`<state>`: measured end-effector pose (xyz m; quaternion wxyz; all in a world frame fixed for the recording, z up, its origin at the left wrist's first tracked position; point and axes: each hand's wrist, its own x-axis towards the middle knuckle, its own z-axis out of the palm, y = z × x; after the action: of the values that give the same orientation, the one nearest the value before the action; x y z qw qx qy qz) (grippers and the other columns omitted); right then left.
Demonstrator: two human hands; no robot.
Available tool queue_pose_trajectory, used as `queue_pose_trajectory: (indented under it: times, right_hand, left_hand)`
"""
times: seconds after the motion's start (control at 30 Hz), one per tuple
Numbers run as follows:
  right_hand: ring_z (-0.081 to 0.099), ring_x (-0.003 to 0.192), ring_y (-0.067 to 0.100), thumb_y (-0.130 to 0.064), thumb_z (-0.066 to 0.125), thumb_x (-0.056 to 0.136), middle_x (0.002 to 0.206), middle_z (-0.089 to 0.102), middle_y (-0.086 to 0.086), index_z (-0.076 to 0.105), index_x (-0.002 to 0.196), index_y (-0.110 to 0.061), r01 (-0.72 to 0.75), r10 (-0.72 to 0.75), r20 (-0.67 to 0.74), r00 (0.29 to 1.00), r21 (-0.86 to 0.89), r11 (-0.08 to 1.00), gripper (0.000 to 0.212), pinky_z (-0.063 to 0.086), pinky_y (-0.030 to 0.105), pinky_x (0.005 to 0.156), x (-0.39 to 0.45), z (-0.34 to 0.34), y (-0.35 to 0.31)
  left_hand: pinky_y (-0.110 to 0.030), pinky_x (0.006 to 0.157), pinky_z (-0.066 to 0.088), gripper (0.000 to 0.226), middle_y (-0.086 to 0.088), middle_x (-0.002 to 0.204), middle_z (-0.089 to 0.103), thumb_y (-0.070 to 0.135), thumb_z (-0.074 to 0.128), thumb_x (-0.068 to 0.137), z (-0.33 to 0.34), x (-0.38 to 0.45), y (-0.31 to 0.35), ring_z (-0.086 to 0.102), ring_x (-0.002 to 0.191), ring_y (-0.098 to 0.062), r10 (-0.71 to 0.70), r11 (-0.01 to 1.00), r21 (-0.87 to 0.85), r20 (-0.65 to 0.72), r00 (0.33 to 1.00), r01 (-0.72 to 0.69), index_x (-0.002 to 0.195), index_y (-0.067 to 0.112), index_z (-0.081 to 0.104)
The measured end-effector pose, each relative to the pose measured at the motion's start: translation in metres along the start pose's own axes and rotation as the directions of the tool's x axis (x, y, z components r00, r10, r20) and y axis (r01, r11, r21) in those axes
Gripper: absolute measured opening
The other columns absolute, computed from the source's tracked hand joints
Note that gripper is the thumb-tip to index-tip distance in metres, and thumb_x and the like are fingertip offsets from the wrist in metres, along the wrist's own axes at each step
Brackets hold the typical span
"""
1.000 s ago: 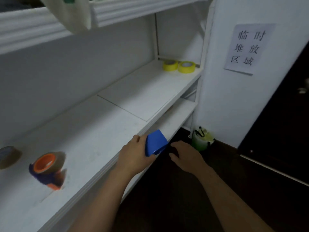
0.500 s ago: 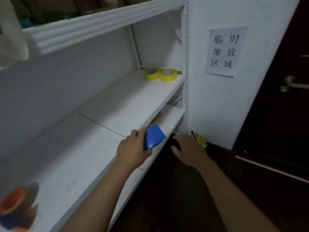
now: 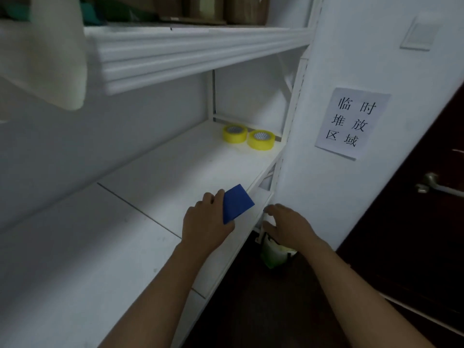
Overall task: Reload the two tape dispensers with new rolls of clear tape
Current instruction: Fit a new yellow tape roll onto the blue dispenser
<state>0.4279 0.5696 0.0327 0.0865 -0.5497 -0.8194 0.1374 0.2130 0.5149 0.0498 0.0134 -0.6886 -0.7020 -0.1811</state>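
A: Where are the two yellowish rolls of tape (image 3: pixel 247 136)?
B: Side by side at the white shelf's (image 3: pixel 160 177) far end.
A: The hands?
B: Left hand (image 3: pixel 206 222) grips a flat blue plastic piece (image 3: pixel 237 204); right hand (image 3: pixel 288 226) hovers, fingers loosely spread.

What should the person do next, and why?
Probably reach the free right hand forward to the nearer of the two yellow tape rolls at the far end of the shelf. The left hand already grips a blue dispenser part, and no roll has been picked up yet.
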Motion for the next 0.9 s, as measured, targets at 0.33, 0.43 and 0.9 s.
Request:
queue_pose_trajectory:
  times: [0.33,0.43,0.9]
  right_hand:
    - [0.055,0.114,0.018,-0.042,0.047,0.098,0.134,0.054,0.0,0.044,0.14,-0.021,0.031,-0.032,-0.039,0.999,-0.025,0.999,0.047,0.048,0.032,0.092,0.063,-0.002,-0.016]
    - [0.051,0.12,0.02,-0.04,0.045,0.099,0.137,0.052,0.002,0.042,0.141,-0.02,0.066,-0.068,-0.036,0.997,-0.048,0.997,0.047,0.047,0.036,0.096,0.081,-0.002,-0.011]
    - [0.055,0.108,0.015,-0.036,0.054,0.096,0.124,0.059,0.0,0.052,0.131,-0.017,0.114,-0.106,-0.045,0.993,0.297,0.948,0.04,0.043,0.026,0.089,0.195,-0.022,0.131]
  left_hand:
    - [-0.033,0.073,0.041,0.07,-0.009,0.122,0.054,0.045,0.06,0.083,0.011,0.041,-0.032,0.059,0.094,-0.025,-0.003,1.0,0.001,-0.038,0.999,0.003,0.141,0.015,0.035]
    - [-0.031,0.068,0.04,0.07,-0.01,0.118,0.057,0.046,0.06,0.082,0.02,0.051,-0.034,0.06,0.087,-0.025,-0.021,0.999,0.036,-0.033,0.999,0.023,0.14,0.013,0.039]
    - [-0.033,0.069,0.046,0.068,-0.006,0.12,0.054,0.048,0.058,0.082,0.071,0.179,0.046,0.06,0.091,-0.025,-0.143,0.977,0.155,-0.023,0.989,0.145,0.139,0.018,0.036]
